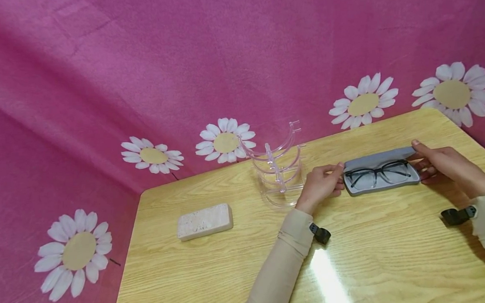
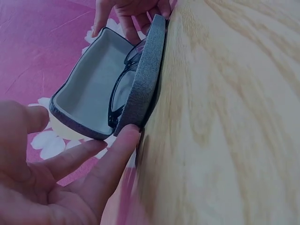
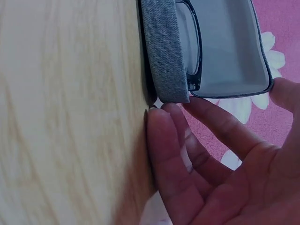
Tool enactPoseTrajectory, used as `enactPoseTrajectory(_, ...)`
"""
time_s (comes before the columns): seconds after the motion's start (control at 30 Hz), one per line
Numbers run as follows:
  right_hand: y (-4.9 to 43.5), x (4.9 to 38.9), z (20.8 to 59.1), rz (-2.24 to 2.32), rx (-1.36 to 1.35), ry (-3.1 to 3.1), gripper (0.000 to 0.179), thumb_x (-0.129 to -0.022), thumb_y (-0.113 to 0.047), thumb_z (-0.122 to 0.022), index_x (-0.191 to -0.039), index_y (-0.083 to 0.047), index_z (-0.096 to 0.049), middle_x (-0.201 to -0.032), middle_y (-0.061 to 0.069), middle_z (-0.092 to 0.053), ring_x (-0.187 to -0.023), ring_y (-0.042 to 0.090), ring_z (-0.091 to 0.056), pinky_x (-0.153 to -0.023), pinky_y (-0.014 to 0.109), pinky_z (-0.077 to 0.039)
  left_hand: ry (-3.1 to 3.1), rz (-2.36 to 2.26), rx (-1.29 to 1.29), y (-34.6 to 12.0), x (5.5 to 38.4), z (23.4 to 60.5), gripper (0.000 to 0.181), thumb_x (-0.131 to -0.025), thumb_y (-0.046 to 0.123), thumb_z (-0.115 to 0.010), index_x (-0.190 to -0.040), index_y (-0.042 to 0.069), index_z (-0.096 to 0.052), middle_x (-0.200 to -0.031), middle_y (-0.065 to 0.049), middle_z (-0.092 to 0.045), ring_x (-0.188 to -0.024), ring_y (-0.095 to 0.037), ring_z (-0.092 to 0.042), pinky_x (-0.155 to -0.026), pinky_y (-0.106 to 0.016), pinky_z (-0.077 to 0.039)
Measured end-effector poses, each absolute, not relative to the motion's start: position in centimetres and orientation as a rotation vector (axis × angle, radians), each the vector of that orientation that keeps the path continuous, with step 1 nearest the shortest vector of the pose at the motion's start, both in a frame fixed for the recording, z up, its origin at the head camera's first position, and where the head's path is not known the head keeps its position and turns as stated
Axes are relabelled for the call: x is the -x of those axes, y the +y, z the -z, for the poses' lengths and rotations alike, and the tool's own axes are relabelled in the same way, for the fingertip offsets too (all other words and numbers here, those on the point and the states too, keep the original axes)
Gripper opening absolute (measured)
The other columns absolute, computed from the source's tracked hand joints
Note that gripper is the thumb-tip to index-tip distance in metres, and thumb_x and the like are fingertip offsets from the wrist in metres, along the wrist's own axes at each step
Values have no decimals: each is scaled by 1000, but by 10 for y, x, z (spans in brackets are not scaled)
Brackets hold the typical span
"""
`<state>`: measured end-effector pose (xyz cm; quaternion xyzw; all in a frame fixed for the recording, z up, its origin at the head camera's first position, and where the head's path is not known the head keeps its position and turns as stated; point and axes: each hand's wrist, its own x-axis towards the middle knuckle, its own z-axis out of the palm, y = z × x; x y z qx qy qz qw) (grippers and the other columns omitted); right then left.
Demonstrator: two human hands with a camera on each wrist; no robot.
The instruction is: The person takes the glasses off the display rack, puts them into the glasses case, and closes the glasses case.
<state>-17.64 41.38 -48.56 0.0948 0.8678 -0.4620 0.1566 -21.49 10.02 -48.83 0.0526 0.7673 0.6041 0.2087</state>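
Observation:
An opened grey glasses case (image 1: 353, 192) sits on the table at the right in the head view, its lid tilted back. Inside lies a pair of black-framed glasses (image 1: 377, 176). My left hand (image 1: 320, 186) holds the case's left end, thumb by the lid edge and fingertips against the base. At the opposite end my right hand (image 1: 442, 164) grips the case, its thumb on the lid's corner and fingers by the base. Both wrist views show the case's fabric side (image 2: 147, 77) and pale lining (image 3: 225, 47); the glasses are partly hidden there behind the base wall.
Left of my left hand stands a clear plastic tiered stand (image 1: 280, 172) with curved arms. A closed beige case (image 1: 205, 221) lies farther left on the wooden table (image 1: 240, 261). A pink curtain (image 1: 180, 58) with daisies hangs behind the table and along its left.

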Motion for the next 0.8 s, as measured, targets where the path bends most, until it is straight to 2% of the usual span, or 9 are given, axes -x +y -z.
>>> enactPoseTrajectory(0.17,415,177,486,1372,-306,2422,94,-108,-63,-25,-151,20,-35,-103,3,-74,-77,6,-65,-71,29,-63,2153,-1681,-122,102,215,487,43,-100,50,-68,-120,13,-77,-87,-7,-79,-79,-21,-79,-68,-33,-66)
enactPoseTrajectory(0.33,416,178,487,1330,-276,2433,93,-109,-62,-25,-150,20,-36,-110,9,-74,-79,4,-65,-71,27,-62,2182,-1670,-96,103,214,485,44,-96,51,-72,-116,12,-79,-81,-12,-79,-77,-24,-79,-66,-34,-66)
enactPoseTrajectory(0.53,416,177,487,1362,-277,2409,91,-109,-62,-28,-153,18,-33,-103,-5,-72,-78,3,-64,-72,27,-63,2222,-1620,-136,102,214,482,43,-95,52,-74,-112,13,-81,-80,-12,-79,-75,-23,-79,-65,-31,-65)
enactPoseTrajectory(0.73,420,178,489,1400,-271,2365,90,-110,-59,-30,-153,20,-28,-102,-4,-73,-79,3,-65,-75,28,-65,2231,-1599,-206,100,215,484,44,-95,51,-74,-114,12,-81,-83,-9,-79,-74,-20,-78,-66,-30,-65)
enactPoseTrajectory(0.8,421,179,489,1416,-264,2352,88,-111,-57,-31,-152,21,-31,-101,-6,-72,-80,3,-65,-76,28,-65,2223,-1613,-226,99,216,485,42,-94,49,-75,-113,11,-81,-84,-10,-80,-76,-22,-78,-67,-31,-66)
